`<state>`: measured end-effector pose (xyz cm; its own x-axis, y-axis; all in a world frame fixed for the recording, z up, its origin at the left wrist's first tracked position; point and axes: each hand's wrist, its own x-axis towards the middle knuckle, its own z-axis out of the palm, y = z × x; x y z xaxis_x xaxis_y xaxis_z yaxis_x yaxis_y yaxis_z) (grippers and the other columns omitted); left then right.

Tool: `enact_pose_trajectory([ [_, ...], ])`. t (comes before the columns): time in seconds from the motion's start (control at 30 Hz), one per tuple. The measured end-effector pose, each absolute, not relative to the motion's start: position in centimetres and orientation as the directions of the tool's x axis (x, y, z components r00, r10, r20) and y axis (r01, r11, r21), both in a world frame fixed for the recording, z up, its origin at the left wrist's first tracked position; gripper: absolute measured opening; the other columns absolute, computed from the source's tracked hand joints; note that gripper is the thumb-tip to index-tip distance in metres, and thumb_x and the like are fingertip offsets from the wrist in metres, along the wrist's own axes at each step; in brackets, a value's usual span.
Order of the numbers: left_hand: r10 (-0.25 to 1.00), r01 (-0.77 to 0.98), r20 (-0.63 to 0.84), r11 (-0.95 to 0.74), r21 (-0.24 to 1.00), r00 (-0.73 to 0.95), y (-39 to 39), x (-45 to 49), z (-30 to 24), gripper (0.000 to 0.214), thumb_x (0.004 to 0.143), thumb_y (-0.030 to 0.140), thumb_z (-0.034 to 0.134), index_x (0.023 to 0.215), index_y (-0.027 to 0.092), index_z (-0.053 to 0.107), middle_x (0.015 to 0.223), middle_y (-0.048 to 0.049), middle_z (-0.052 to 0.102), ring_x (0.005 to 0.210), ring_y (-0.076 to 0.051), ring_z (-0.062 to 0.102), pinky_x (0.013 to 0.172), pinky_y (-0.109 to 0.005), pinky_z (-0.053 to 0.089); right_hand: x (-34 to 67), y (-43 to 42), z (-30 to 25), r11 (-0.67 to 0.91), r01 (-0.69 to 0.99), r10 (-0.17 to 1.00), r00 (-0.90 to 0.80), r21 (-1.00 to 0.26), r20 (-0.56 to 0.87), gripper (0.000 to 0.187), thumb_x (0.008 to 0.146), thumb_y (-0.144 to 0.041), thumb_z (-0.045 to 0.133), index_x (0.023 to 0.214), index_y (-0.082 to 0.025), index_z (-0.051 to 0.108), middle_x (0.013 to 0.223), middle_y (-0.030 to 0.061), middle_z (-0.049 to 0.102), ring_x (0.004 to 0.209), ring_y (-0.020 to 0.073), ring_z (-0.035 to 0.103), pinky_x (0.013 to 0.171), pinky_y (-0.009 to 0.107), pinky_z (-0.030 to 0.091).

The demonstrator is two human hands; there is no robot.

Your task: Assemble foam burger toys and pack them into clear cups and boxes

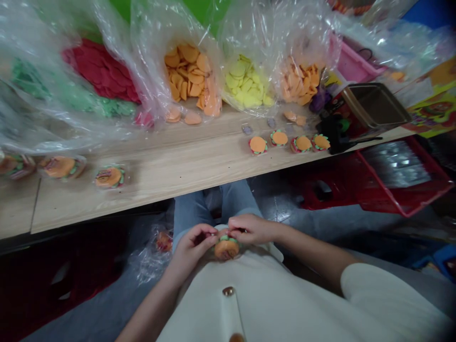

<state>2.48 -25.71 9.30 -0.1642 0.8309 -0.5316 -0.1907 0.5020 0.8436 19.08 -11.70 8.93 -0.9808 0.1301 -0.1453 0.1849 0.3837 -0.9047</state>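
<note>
Two hands work together at chest height in the head view, just above the person's white top (pixel 270 297). The left hand (pixel 192 249) and the right hand (pixel 249 229) both close on a small toy burger (pixel 226 250), their fingertips pinching its upper edge from either side, so it is gripped, not released. The burger has an orange bun and a green layer, and sits right against the front of the top. Beyond the person's knees (pixel 213 202) runs a wooden surface (pixel 171 166) carrying four unwrapped burgers (pixel 288 143) in a row on the right and three burgers sealed in clear plastic (pixel 110 176) on the left. Behind them, clear plastic bags (pixel 245 33) hold orange discs (pixel 188 76), yellow pieces (pixel 245 83), red pieces (pixel 99 71) and green pieces (pixel 71 97). A wrapped burger (pixel 164 241) lies low beside the left hand, and a red crate (pixel 402 175) sits under the surface on the right.
</note>
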Motion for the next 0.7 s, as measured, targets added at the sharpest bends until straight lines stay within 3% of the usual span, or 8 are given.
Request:
enact_pose_trajectory([
  [0.13,0.706,-0.470,-0.698,0.579,0.666,-0.120,-26.3,2.5,9.0,0.020,0.064,0.030,0.071,0.078,0.018,0.064,0.072,-0.0003,0.065,0.064,-0.011,0.056,0.060,-0.021,0.043,19.7,-11.6,8.2,0.248,0.269,0.221,-0.951,-0.931,-0.216,0.018,0.085,-0.028,0.040,0.071,-0.018,0.043,0.064,-0.0036,0.043,0.058,0.0083,0.039,0.054,0.020,0.031],
  [0.27,0.649,-0.552,-0.732,0.540,0.635,-0.207,-25.9,3.2,8.5,0.026,0.061,0.032,0.074,0.078,0.015,0.065,0.072,-0.0021,0.066,0.061,-0.011,0.056,0.059,-0.021,0.044,20.5,-12.7,7.2,0.024,0.385,0.322,-0.877,-0.922,-0.358,0.024,0.089,-0.037,0.036,0.074,-0.019,0.042,0.064,-0.0029,0.044,0.058,0.0104,0.042,0.054,0.022,0.034],
  [0.4,0.622,-0.651,-0.713,0.401,0.644,-0.323,-24.8,3.2,8.0,0.023,0.063,0.031,0.072,0.079,0.016,0.065,0.075,-0.0010,0.065,0.063,-0.010,0.057,0.061,-0.020,0.046,21.2,-14.7,6.7,-0.046,0.449,0.414,-0.804,-0.892,-0.426,0.026,0.090,-0.041,0.034,0.073,-0.022,0.040,0.068,0.0002,0.048,0.065,0.0143,0.046,0.059,0.026,0.038],
  [0.6,0.667,-0.636,-0.600,0.239,0.734,-0.442,-22.7,2.5,8.6,0.020,0.064,0.027,0.072,0.077,0.015,0.063,0.079,-0.0005,0.063,0.068,-0.008,0.056,0.066,-0.019,0.047,19.5,-14.5,6.2,-0.270,0.263,0.598,-0.709,-0.926,-0.375,0.022,0.087,-0.038,0.038,0.074,-0.021,0.038,0.065,-0.0023,0.051,0.061,0.0117,0.050,0.060,0.025,0.042],
  [0.7,0.678,-0.646,-0.556,0.155,0.748,-0.481,-22.0,2.7,9.2,0.018,0.065,0.026,0.072,0.077,0.015,0.062,0.081,0.0000,0.063,0.072,-0.008,0.057,0.068,-0.019,0.047,18.5,-13.5,6.5,-0.240,0.197,0.663,-0.682,-0.951,-0.309,0.021,0.084,-0.035,0.043,0.070,-0.021,0.037,0.060,-0.0037,0.047,0.057,0.0113,0.050,0.056,0.024,0.040],
])
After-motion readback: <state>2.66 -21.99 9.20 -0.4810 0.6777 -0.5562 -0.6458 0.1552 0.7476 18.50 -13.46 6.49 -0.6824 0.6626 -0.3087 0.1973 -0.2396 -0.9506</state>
